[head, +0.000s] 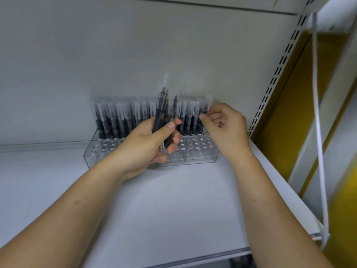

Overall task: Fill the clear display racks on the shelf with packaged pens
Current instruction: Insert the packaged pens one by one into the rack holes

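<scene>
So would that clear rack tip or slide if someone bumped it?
Probably slides rather than tips: the clear rack looks wide and low on the smooth white shelf. The packaged pens fill mostly its back rows and stand tall, so a hard push could rock it backward.

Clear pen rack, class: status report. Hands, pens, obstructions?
Left hand grips a bundle of dark sleeved pens. Right hand pinches one dark pen at right end of the clear plastic rack. Back filled, front holes empty. Nothing blocking.
</scene>
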Tool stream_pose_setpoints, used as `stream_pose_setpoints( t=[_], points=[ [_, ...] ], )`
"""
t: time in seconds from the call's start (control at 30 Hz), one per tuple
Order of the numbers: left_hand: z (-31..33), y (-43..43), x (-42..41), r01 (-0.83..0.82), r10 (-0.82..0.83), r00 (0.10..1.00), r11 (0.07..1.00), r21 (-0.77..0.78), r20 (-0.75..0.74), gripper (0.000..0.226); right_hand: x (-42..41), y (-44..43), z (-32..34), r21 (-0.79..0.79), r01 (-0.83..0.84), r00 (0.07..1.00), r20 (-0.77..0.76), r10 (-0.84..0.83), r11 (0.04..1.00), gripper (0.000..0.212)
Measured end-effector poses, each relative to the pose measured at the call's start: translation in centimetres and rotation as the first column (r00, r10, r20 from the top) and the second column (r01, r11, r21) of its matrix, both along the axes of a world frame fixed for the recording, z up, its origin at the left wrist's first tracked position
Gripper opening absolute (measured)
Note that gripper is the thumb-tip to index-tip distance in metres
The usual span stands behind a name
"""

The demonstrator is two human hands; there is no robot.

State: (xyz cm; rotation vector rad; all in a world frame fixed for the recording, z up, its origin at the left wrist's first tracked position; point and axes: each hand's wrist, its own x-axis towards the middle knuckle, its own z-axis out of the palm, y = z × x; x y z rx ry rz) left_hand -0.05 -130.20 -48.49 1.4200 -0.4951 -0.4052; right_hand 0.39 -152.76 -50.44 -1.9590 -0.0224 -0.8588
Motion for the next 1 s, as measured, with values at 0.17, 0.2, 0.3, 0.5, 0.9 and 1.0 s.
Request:
stream_pose_setpoints(
  t=[0.17, 0.2, 0.3, 0.5, 0.9, 1.0],
  points=[
    [-0.01, 0.08, -0.09, -0.012, 0.012, 1.0, 1.0, 0.011, 0.019, 0.023, -0.05, -0.16, -0.21, 0.032, 0.02, 0.999, -0.031, -0.019, 0.999, 0.011],
    [-0.02, 0.1, -0.1, -0.014, 0.014, 1.0, 1.0, 0.013, 0.025, 0.023, -0.09, -0.19, -0.22, 0.039, 0.021, 0.999, -0.036, -0.019, 0.999, 0.011],
    [-0.13, 0.16, -0.01, -0.023, 0.023, 0.999, 1.0, 0.016, 0.042, 0.023, -0.15, -0.16, -0.22, 0.051, 0.017, 0.999, -0.043, -0.014, 0.999, 0.009],
    [-0.38, 0.16, 0.22, -0.026, 0.026, 0.999, 1.0, 0.001, 0.038, 0.025, -0.03, -0.18, -0.36, 0.036, 0.003, 0.999, -0.051, -0.001, 0.999, 0.01],
    [-0.5, 0.04, 0.38, -0.053, 0.054, 0.998, 0.998, -0.029, 0.034, 0.025, -0.41, 0.08, -0.21, -0.047, -0.074, 0.994, -0.084, 0.069, 0.996, 0.014],
    [-0.5, 0.0, 0.35, -0.056, 0.057, 0.998, 0.998, -0.031, 0.031, 0.025, -0.63, 0.15, -0.03, -0.052, -0.077, 0.993, -0.089, 0.072, 0.996, 0.015]
  ],
)
